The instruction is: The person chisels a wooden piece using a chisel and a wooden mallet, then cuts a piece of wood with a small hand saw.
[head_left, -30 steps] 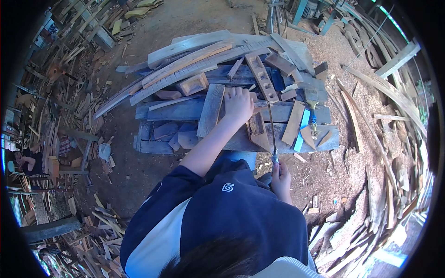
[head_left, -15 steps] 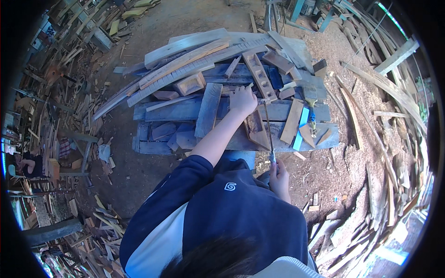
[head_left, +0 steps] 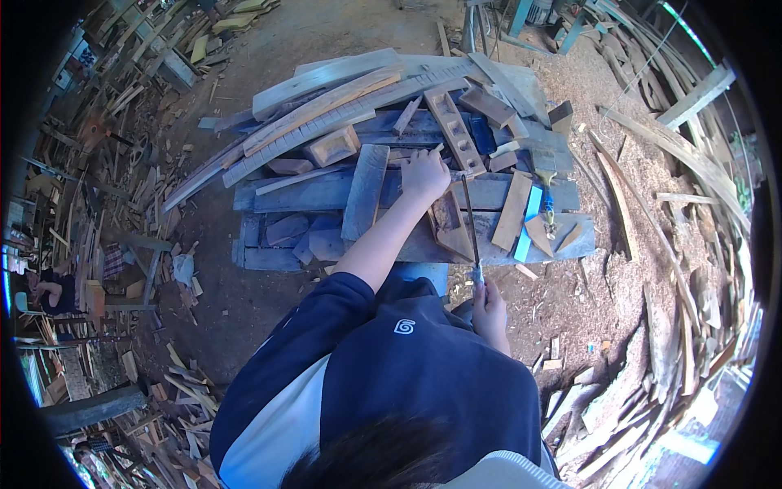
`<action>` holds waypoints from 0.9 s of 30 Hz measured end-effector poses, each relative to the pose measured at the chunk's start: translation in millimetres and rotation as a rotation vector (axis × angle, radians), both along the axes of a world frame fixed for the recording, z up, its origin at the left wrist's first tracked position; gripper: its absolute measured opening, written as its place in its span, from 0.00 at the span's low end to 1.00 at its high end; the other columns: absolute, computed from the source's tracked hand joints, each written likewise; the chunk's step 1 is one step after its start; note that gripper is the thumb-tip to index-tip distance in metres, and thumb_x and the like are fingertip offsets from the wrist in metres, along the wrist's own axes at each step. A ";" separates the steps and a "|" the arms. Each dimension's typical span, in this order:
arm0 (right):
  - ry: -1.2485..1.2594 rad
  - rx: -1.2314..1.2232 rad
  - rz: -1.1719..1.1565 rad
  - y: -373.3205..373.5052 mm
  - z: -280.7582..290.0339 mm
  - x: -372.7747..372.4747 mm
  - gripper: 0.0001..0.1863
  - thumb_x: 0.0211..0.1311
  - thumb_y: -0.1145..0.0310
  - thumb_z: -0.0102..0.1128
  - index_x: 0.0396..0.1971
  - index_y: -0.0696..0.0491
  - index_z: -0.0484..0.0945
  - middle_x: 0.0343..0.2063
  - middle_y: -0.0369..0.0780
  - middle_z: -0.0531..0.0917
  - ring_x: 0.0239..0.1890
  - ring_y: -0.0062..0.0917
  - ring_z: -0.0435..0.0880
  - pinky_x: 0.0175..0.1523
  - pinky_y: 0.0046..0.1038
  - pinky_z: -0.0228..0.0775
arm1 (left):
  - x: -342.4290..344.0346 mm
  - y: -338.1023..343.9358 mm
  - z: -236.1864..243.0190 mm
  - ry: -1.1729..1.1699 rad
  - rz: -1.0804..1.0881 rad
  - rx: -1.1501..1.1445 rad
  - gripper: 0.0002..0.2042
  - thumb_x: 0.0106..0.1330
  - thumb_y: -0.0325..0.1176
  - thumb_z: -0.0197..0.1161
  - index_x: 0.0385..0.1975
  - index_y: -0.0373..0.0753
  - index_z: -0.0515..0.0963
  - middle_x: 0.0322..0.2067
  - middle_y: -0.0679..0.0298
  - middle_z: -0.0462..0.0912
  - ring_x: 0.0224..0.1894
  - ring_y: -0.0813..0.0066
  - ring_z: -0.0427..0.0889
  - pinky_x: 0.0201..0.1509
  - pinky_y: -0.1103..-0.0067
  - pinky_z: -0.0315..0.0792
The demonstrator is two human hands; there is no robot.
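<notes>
My right hand [head_left: 489, 313] is closed round the pale handle of a handsaw [head_left: 471, 224], whose long, thin, dark blade is seen nearly edge-on and points away from me across the bench. Farther up, my left hand [head_left: 425, 174] presses down with its fingers closed on a small piece of wood, mostly hidden under it. The blade's far end lies just right of that hand. Beside the blade rests a hollowed wooden block [head_left: 448, 222]. A longer block with several square pockets [head_left: 453, 130] lies just beyond my left hand.
The low plank bench [head_left: 277, 259] carries long boards [head_left: 326, 81], a grey board [head_left: 366, 191], another hollowed block [head_left: 335, 147], a paintbrush [head_left: 547, 200] and a blue strip [head_left: 528, 222]. Scrap timber lies in piles left and right, with wood shavings [head_left: 562, 77] on the ground.
My left hand and the wood under it have shifted very slightly to the left. The saw and my right hand are almost where they were.
</notes>
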State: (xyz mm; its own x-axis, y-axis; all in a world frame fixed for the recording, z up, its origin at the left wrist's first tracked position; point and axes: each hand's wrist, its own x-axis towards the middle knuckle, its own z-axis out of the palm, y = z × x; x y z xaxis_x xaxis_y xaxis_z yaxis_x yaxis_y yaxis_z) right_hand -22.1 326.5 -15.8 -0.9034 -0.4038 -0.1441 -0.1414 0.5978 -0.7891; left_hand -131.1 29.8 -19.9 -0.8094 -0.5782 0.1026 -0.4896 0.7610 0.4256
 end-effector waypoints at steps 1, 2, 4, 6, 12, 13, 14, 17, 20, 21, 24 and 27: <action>-0.024 -0.027 0.001 2.1 -4.7 -0.1 0.16 0.75 0.60 0.47 0.48 0.57 0.77 0.22 0.41 0.80 0.25 0.25 0.82 0.32 0.31 0.72 | -1.1 0.7 0.4 -0.044 0.000 -0.022 0.18 0.66 0.38 0.51 0.51 0.39 0.78 0.47 0.56 0.80 0.56 0.59 0.75 0.58 0.55 0.67; -0.028 -0.023 -0.003 3.1 -9.2 0.6 0.16 0.75 0.60 0.47 0.48 0.57 0.77 0.22 0.41 0.80 0.25 0.25 0.82 0.32 0.31 0.72 | -1.6 0.4 0.6 -0.048 -0.004 -0.018 0.18 0.66 0.38 0.51 0.51 0.39 0.78 0.47 0.56 0.80 0.56 0.59 0.75 0.58 0.55 0.67; 0.024 -0.107 -0.067 1.2 -10.4 0.3 0.15 0.76 0.61 0.46 0.46 0.57 0.77 0.22 0.40 0.80 0.24 0.24 0.81 0.31 0.30 0.72 | -1.9 -0.1 0.8 -0.003 0.009 -0.004 0.20 0.66 0.39 0.52 0.54 0.39 0.76 0.48 0.56 0.80 0.57 0.59 0.74 0.59 0.55 0.66; 0.048 -0.109 -0.077 -1.8 -6.1 -0.2 0.15 0.76 0.61 0.47 0.46 0.57 0.77 0.21 0.41 0.79 0.23 0.26 0.80 0.31 0.31 0.71 | -1.1 0.1 0.5 0.014 0.008 -0.015 0.16 0.67 0.38 0.50 0.50 0.39 0.77 0.47 0.55 0.80 0.56 0.58 0.75 0.59 0.56 0.67; 0.110 0.012 -0.016 -12.6 14.8 -5.1 0.15 0.74 0.63 0.49 0.48 0.57 0.77 0.21 0.49 0.80 0.23 0.39 0.82 0.29 0.36 0.70 | -0.9 1.2 0.9 0.035 0.015 -0.056 0.13 0.69 0.37 0.49 0.44 0.39 0.79 0.45 0.55 0.81 0.53 0.56 0.78 0.58 0.58 0.70; 0.109 0.029 -0.018 -13.7 14.8 -6.2 0.15 0.74 0.63 0.49 0.49 0.57 0.77 0.22 0.51 0.80 0.24 0.43 0.82 0.29 0.38 0.70 | -1.1 1.0 0.5 0.039 0.012 -0.064 0.13 0.69 0.37 0.49 0.43 0.39 0.79 0.45 0.55 0.82 0.53 0.56 0.78 0.57 0.58 0.70; 0.107 0.029 -0.018 -14.9 17.0 -7.6 0.15 0.74 0.63 0.49 0.49 0.57 0.77 0.22 0.51 0.80 0.24 0.43 0.82 0.29 0.38 0.70 | -1.0 1.2 0.1 0.043 0.010 -0.073 0.13 0.69 0.37 0.49 0.42 0.39 0.79 0.44 0.55 0.82 0.53 0.57 0.78 0.56 0.58 0.71; 0.092 0.115 -0.004 -17.9 22.9 -10.7 0.14 0.73 0.62 0.48 0.48 0.55 0.76 0.26 0.52 0.83 0.30 0.50 0.83 0.32 0.46 0.71 | -1.1 2.1 -0.1 0.034 0.014 -0.072 0.13 0.69 0.37 0.49 0.42 0.39 0.79 0.44 0.55 0.82 0.53 0.57 0.78 0.56 0.58 0.71; 0.116 0.094 -0.003 -15.3 19.6 -11.1 0.14 0.73 0.62 0.48 0.48 0.54 0.76 0.27 0.53 0.83 0.31 0.51 0.83 0.33 0.46 0.72 | -6.2 -1.9 -0.8 -0.090 -0.006 0.004 0.20 0.65 0.38 0.53 0.56 0.39 0.75 0.50 0.56 0.80 0.58 0.58 0.75 0.60 0.53 0.66; 0.116 0.079 0.000 -14.7 19.7 -11.0 0.14 0.73 0.62 0.49 0.48 0.54 0.76 0.27 0.53 0.83 0.32 0.51 0.84 0.33 0.46 0.73 | -7.3 -2.1 -0.9 -0.092 -0.007 0.006 0.20 0.65 0.38 0.53 0.56 0.39 0.75 0.50 0.56 0.80 0.58 0.58 0.75 0.60 0.53 0.66; 0.115 0.074 0.010 -13.3 23.3 -10.3 0.14 0.73 0.62 0.49 0.48 0.54 0.76 0.27 0.53 0.84 0.32 0.51 0.84 0.34 0.45 0.73 | -11.1 -2.1 -1.7 -0.102 -0.002 0.020 0.20 0.64 0.37 0.52 0.55 0.38 0.75 0.51 0.56 0.80 0.59 0.57 0.74 0.61 0.53 0.65; 0.120 0.088 0.020 -12.9 23.4 -10.4 0.14 0.73 0.62 0.49 0.48 0.54 0.77 0.27 0.53 0.83 0.31 0.50 0.84 0.34 0.45 0.74 | -14.1 -1.3 -3.1 -0.122 0.008 0.043 0.20 0.64 0.35 0.52 0.56 0.38 0.75 0.52 0.56 0.79 0.59 0.56 0.73 0.62 0.52 0.64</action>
State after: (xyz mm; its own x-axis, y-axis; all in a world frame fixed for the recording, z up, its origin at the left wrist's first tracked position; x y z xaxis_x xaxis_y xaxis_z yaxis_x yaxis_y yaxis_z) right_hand -32.6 313.7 7.7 -0.9084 -0.4120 -0.0710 -0.2440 0.6605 -0.7101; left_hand -145.2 28.4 -23.0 -0.8095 -0.5867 -0.0217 -0.5462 0.7389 0.3945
